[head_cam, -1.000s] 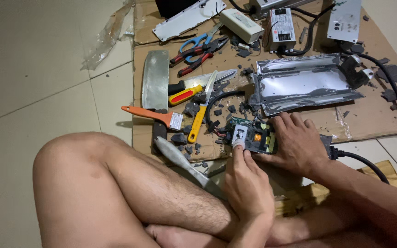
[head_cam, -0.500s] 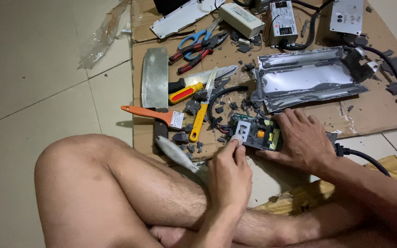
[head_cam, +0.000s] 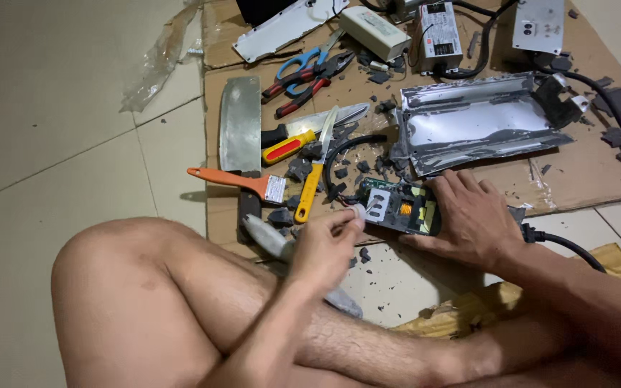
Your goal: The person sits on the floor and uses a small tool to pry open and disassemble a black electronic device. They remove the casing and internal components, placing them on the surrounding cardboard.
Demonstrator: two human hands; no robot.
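My right hand [head_cam: 472,219] lies flat on the right end of a small green circuit board [head_cam: 397,205] and holds it down at the front edge of a cardboard sheet [head_cam: 591,179]. My left hand [head_cam: 321,248] is closed around a grey-handled tool [head_cam: 266,237]. The tool's pale tip [head_cam: 361,210] touches the left end of the board. My bare bent leg [head_cam: 181,302] lies in front, under the left forearm. Dark broken bits lie scattered around the board.
Left of the board lie a yellow-handled knife [head_cam: 314,179], an orange-handled brush [head_cam: 235,179], a cleaver [head_cam: 240,122], a red-and-yellow screwdriver [head_cam: 289,147], red pliers [head_cam: 310,82] and blue scissors [head_cam: 303,61]. Behind sit a silver metal housing [head_cam: 476,122] and white power units [head_cam: 375,32]. A black cable [head_cam: 569,244] runs right.
My left hand has shifted left and up with the tool, whose tip now sits at the board's left end. My right hand stays on the board.
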